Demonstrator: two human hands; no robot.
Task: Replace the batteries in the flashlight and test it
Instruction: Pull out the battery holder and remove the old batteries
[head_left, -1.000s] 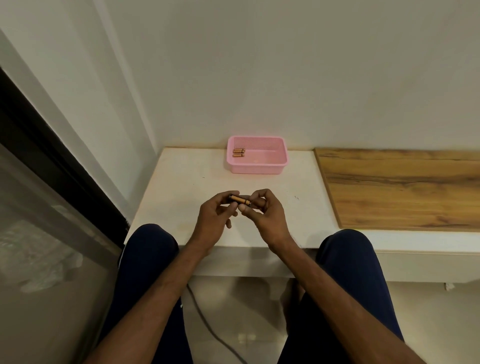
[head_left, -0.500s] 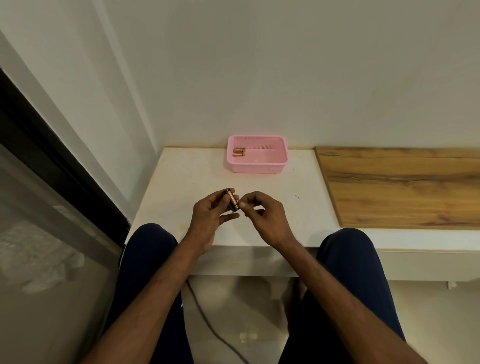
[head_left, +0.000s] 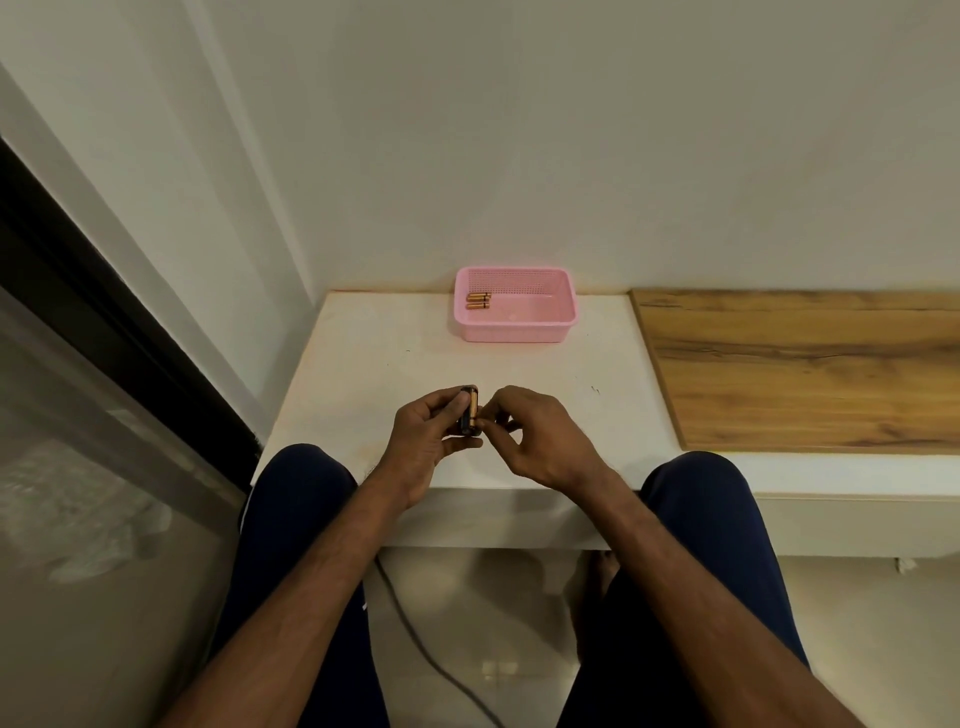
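Upright now, battery holder (head_left: 469, 410) gripped by left hand (head_left: 421, 441).

hands (head_left: 431, 441): 2 | basket (head_left: 563, 325): 1 | batteries (head_left: 478, 301) in basket: 2

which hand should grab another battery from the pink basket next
Right. The left hand is wrapped around the dark battery holder, keeping it upright, so it is occupied. The right hand only pinches at the holder's side, and the batteries in the pink basket lie straight ahead.
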